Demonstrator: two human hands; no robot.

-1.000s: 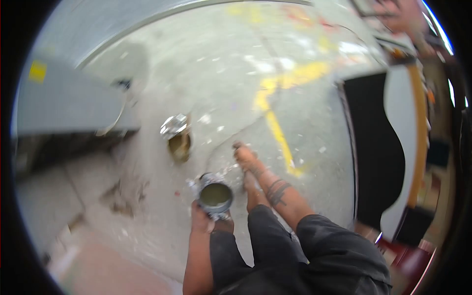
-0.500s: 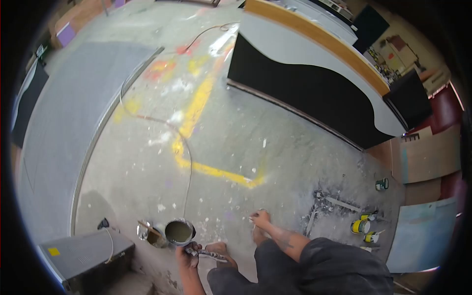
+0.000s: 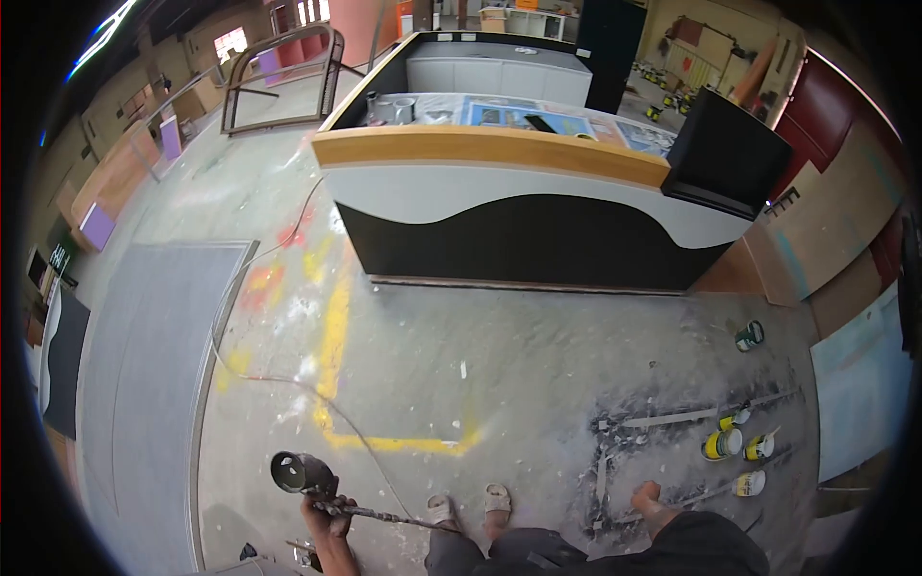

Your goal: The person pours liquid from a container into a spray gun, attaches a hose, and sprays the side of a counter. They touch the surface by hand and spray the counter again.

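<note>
The left hand (image 3: 327, 524) had its fingers wrapped around a spray gun (image 3: 360, 511), held above the floor (image 3: 538, 374) at lower left, its dark cup (image 3: 315, 472) turned mouth-side left. A thin hose (image 3: 370, 461) curved across the floor. The right hand (image 3: 648, 495) hung well apart, near dark stains (image 3: 615, 461); whether its fingers were spread or pressed together, I could not tell. Paint tins (image 3: 722, 444) stood farther right.

Location: workshop, paint-finishing type. I ID it by the bare flr. (image 3: 557, 355) w/ yellow, red & white paint marks (image 3: 331, 360), paint tins (image 3: 722, 444) at R, upright boards (image 3: 845, 240), a lg. counter unit (image 3: 519, 240), & the spray gun (image 3: 315, 476) in my L hand (image 3: 328, 520).
</note>
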